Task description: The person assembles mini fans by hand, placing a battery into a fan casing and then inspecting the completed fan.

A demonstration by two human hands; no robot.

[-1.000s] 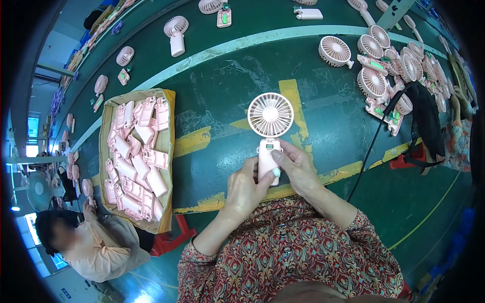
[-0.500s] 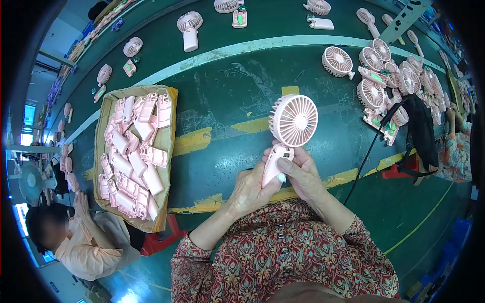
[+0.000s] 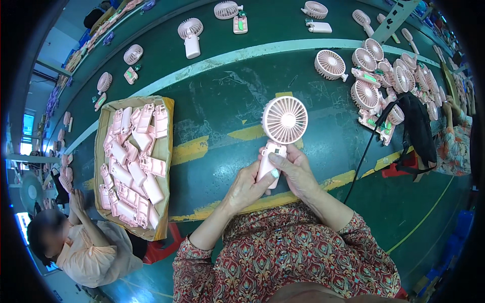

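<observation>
A pale pink handheld fan is held upright in front of me, its round slatted head up and its handle in both hands. My left hand is closed around the handle's lower left side, with something white at the thumb tip. On the other side, my right hand grips the handle, its thumb across the front just under a small dark slot. The fingers behind the handle are partly hidden. To the left stands a cardboard box heaped with pink handle shells.
A pile of pink fan heads with opened handles lies at the right, near a black bag and cable. Beyond the white strip, more fans lie on the green surface. Co-workers sit at left and far right.
The fan has moved slightly left and turned so its front grille faces me more squarely. Both hands still hold the handle. The whole view has shifted a little.
</observation>
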